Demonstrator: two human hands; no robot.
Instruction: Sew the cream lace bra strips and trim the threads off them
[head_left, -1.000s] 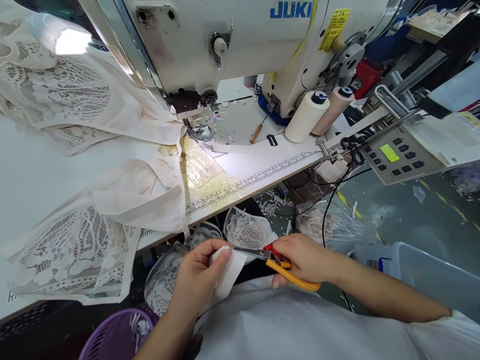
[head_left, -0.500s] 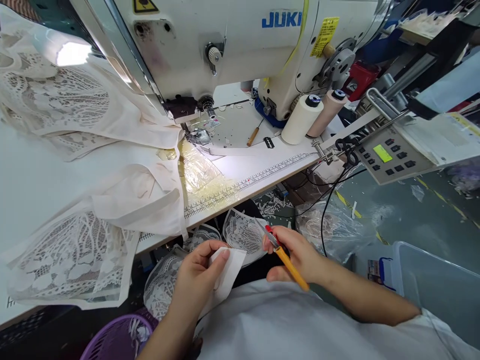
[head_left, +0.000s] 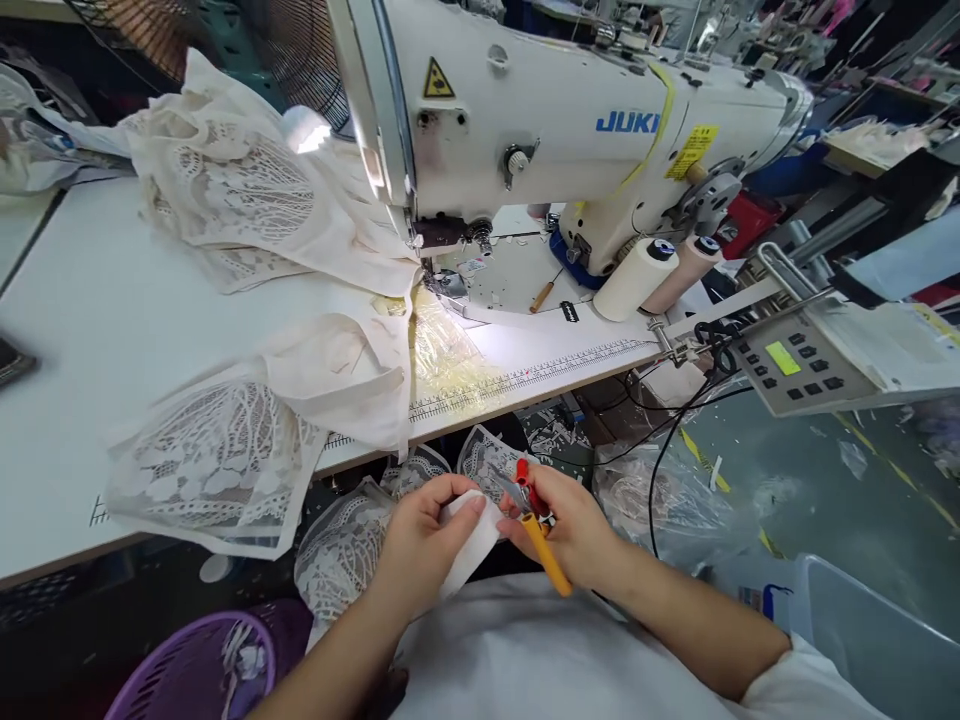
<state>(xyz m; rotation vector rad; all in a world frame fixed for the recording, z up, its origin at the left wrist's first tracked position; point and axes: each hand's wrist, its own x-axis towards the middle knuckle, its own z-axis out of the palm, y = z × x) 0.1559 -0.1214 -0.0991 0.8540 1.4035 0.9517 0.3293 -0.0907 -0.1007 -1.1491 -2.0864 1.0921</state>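
My left hand [head_left: 418, 545] pinches a small white piece of fabric [head_left: 474, 548] between thumb and fingers, above my lap. My right hand [head_left: 581, 525] is closed round thread snips [head_left: 546, 556] with an orange handle and a red part. Their metal blades point up and left, close to the fabric's right edge. My right fingertips are near that edge too; whether they touch it I cannot tell. White lace pieces [head_left: 341, 548] hang under the table edge, behind and to the left of my left hand.
A JUKI sewing machine [head_left: 555, 120] stands on the white table [head_left: 67, 420]. Lace garments [head_left: 217, 450] lie to its left. Thread cones [head_left: 636, 280], an awl [head_left: 546, 292] and a control box [head_left: 806, 360] are right. A purple basket [head_left: 202, 640] stands lower left, a clear bin [head_left: 862, 620] lower right.
My right hand has moved left, bringing the snips up close to the white fabric. My left hand still holds the fabric. The camera view has tilted up and turned left.
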